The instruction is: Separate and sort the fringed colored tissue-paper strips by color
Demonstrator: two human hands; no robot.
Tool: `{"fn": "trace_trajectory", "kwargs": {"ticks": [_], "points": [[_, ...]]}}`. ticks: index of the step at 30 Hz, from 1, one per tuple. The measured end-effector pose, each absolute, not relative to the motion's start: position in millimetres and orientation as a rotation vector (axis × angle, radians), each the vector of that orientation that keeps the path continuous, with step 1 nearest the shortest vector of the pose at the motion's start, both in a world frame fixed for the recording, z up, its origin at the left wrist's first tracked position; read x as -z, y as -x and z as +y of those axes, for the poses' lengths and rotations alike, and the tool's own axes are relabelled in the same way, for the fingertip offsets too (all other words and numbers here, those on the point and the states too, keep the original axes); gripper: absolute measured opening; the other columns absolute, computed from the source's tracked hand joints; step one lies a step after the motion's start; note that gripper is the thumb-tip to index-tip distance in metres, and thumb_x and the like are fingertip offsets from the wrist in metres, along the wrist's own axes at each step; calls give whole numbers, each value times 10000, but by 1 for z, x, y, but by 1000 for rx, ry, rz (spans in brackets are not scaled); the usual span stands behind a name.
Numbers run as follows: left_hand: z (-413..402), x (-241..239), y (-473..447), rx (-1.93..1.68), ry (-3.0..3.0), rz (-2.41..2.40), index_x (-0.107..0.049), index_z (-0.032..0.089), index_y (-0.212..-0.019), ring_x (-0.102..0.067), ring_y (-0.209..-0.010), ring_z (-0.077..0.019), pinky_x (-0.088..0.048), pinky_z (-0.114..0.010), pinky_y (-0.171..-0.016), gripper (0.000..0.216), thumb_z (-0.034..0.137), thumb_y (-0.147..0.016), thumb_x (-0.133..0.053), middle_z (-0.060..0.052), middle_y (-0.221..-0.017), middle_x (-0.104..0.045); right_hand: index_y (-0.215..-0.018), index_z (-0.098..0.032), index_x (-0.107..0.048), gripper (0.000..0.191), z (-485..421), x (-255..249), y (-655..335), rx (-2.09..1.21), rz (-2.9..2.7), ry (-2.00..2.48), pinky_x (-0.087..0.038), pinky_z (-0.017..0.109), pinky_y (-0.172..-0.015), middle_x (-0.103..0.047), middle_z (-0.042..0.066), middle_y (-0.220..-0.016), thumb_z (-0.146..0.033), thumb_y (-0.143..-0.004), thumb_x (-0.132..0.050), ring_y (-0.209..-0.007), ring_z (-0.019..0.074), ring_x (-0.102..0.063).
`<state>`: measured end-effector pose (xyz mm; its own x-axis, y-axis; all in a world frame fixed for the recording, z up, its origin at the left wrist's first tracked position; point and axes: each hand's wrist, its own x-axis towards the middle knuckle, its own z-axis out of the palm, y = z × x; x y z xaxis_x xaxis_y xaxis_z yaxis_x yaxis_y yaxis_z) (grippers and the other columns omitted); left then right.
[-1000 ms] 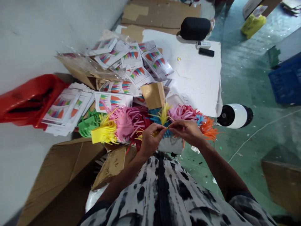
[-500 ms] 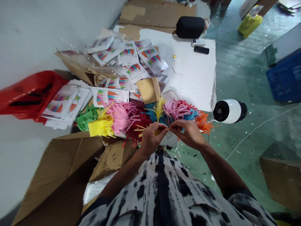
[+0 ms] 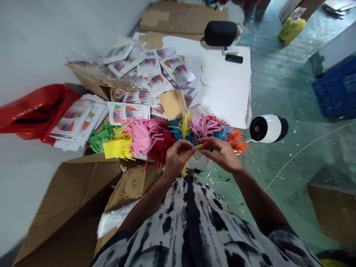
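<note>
My left hand (image 3: 177,157) pinches a yellow paper tassel (image 3: 198,146) at its twisted middle. Loose fringe from it hangs below the fingers and lies near the palm. Close by on the right, my right hand (image 3: 221,154) has its thumb and forefinger apart around the twisted end, not closed on it. Just beyond both hands, another yellow fringe (image 3: 185,126) stands up. Around them lies a row of tissue tassels: pink (image 3: 141,139), dark red (image 3: 162,150), bright yellow (image 3: 118,146), green (image 3: 101,138) and orange (image 3: 236,141).
Printed cards (image 3: 154,83) in clear sleeves are heaped at back left, near a red plastic bag (image 3: 36,111). A white board (image 3: 225,89) carries a black case (image 3: 220,33). A black-and-white cylinder (image 3: 269,128) is at right. An open cardboard box (image 3: 66,193) stands at lower left.
My right fingers have spread from a pinch and moved slightly off the tassel's end. More yellow fringe now shows beneath my left hand. The whole view has shifted slightly.
</note>
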<state>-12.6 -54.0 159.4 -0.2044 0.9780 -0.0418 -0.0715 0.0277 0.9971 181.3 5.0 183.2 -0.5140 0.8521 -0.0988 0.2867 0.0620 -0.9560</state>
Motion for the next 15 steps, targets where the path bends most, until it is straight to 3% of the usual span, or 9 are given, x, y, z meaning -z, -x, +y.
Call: {"fn": "trace_trajectory", "kwargs": {"ticks": [2,8,15], "points": [[-54,-161,12,-1351,-995,1318,-694,188,-875,-688,-770,-136,-579,-257,-768,296,397,-787,-883,-4,-838,-714,-1215,-233,-733,420,3,-180,-183,-1444,-1764,1161,-553,296,-734,-785,57,-1020,-520,-908,-755,-858,183,-717],[-57,-164,5,-1157,-955,1203,-786,186,-1049,-715,-792,-170,-592,-307,-787,347,457,-835,-822,-43,-884,-775,-866,-202,-755,383,-5,-179,-181,-1262,-1736,1255,-434,262,-596,-708,12,-751,-581,-911,-725,-676,140,-591],[-57,-165,0,-1044,-912,1180,-763,167,-829,-674,-673,-154,-545,-284,-694,337,497,-798,-826,-29,-725,-740,-851,-205,-737,347,-15,-185,-194,-1153,-1785,1311,-427,267,-632,-694,17,-770,-530,-956,-675,-685,142,-580]]}}
